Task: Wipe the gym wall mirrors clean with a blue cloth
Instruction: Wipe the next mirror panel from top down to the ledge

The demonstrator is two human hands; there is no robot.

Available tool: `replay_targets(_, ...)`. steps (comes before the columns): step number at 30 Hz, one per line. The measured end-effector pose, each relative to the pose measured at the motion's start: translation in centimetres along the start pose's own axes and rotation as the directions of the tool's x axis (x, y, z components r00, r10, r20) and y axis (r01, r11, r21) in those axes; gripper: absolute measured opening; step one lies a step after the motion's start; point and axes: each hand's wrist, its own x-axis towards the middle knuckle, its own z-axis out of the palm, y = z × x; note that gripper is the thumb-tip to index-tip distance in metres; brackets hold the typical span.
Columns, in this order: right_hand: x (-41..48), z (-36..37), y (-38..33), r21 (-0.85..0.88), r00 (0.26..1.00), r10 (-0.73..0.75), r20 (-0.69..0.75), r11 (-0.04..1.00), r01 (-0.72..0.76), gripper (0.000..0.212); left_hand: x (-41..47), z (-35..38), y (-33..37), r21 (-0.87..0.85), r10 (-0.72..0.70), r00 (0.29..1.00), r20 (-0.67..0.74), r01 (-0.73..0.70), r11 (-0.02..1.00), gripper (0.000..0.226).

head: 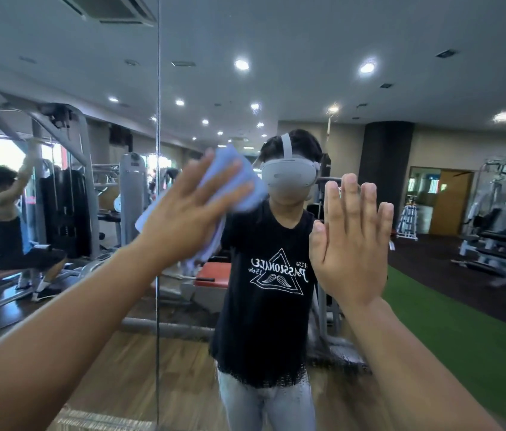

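Head view: the left hand [189, 213] presses the cloth [254, 197] against the mirror [307, 57] at face height, just right of the seam [158, 119], with fingers straight and spread, not curled round it. The right hand [354, 244] lies flat on the glass, fingers straight, holding nothing. The cloth looks soft, light and limp, and is probably best bunched under the palm. The glass is rigid and slick, so even, moderate pressure should do.
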Motion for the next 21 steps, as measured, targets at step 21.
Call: replay_targets(21, 0.0, -0.1, -0.2, 0.010, 1.000, 0.005, 0.005, 1.000, -0.005, 0.063, -3.3, 0.3, -0.1, 0.017, 0.161, 0.987, 0.030, -0.161, 0.987, 0.075)
